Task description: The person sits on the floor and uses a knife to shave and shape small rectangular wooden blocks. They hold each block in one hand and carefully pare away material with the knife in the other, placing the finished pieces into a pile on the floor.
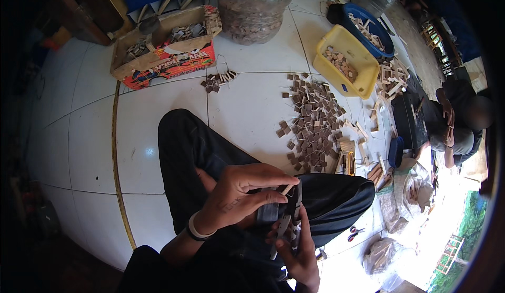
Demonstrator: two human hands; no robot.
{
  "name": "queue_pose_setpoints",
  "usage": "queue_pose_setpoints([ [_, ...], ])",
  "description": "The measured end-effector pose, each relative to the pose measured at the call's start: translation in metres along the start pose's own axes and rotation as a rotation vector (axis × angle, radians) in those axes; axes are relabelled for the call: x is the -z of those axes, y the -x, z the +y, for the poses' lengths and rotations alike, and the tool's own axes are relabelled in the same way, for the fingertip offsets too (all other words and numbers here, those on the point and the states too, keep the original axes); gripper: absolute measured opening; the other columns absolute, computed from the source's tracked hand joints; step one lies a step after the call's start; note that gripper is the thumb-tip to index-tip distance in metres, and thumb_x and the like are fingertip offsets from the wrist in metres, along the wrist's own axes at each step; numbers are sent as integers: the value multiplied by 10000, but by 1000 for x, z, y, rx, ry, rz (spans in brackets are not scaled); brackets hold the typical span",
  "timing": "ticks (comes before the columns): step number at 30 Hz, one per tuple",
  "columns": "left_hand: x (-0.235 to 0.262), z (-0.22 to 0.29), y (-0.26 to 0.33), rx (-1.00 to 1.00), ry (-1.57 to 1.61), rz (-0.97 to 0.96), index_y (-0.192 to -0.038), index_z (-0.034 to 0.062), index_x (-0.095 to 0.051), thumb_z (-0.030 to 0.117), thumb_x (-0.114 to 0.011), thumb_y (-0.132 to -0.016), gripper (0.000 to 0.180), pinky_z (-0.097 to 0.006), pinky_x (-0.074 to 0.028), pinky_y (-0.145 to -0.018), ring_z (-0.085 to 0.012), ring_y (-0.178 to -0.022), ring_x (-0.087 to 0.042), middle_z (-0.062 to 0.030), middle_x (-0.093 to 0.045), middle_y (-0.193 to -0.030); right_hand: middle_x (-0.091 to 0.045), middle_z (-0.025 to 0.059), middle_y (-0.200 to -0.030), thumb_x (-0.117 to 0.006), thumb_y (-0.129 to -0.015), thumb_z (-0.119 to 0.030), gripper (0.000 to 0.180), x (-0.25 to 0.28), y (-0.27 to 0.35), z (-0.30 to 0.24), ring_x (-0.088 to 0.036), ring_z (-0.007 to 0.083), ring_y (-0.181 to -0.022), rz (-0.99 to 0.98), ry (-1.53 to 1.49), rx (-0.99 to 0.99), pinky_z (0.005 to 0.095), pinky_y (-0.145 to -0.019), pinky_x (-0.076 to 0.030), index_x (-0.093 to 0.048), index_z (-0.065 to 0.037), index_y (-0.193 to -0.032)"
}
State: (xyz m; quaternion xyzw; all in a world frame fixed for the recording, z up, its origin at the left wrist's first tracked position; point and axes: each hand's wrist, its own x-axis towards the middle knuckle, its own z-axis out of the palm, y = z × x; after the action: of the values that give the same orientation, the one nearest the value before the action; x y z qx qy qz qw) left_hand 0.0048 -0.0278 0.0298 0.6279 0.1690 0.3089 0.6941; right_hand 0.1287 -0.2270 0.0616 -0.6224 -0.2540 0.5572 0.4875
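Note:
My left hand (231,195), with a pale band at the wrist, reaches over my lap. Between its thumb and forefinger it pinches a small pale wooden piece (287,190). Just below and to the right, my right hand (301,264) is closed round a grey and black metal tool (284,229), whose exact kind I cannot make out. The upper end of that tool stands close to the pinched piece; whether they touch is unclear. Fingers hide part of the tool. Beyond my knees, many small brown square pieces (315,119) with thin wires or strings lie heaped on the white tiles.
An open cardboard box (163,64) of small pieces stands far left, near a large clear plastic bag (255,8). Far right are a yellow bin (319,56) and a blue basin (386,39). Scissors (355,233) lie right of my knee. Another person (463,119) sits at right.

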Motion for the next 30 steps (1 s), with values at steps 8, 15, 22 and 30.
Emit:
queue_pose_setpoints([
  [8,-5,-10,6,56,124,19,-1264,-9,-728,-90,-763,-877,396,-330,-629,-995,-248,-1164,-725,-166,-726,-1251,-643,98,-1187,-627,-996,51,764,0,-2,9,-649,154,-1025,45,47,49,281,-873,-531,-237,-24,-1648],
  [15,-3,-33,21,68,141,-49,-1232,-4,-747,-86,-769,-875,367,-292,-654,-909,-207,-1046,-748,-153,-714,-1244,-699,64,-912,-684,-989,-29,222,0,-11,54,-671,120,-854,144,259,-30,278,-804,-530,-632,12,-1201],
  [22,-11,-32,34,7,130,-115,-1214,32,-770,-66,-789,-861,367,-301,-635,-904,-200,-1022,-758,-129,-745,-1199,-765,121,-937,-692,-971,-63,163,9,4,80,-732,163,-864,87,375,-90,332,-795,-551,-682,7,-1118],
  [30,-15,-15,28,-44,143,-199,-1222,76,-782,-91,-790,-843,414,-306,-635,-893,-193,-1049,-746,-84,-744,-1176,-753,128,-869,-777,-918,-102,167,6,8,89,-746,224,-790,140,339,68,359,-718,-557,-710,-7,-1037],
])
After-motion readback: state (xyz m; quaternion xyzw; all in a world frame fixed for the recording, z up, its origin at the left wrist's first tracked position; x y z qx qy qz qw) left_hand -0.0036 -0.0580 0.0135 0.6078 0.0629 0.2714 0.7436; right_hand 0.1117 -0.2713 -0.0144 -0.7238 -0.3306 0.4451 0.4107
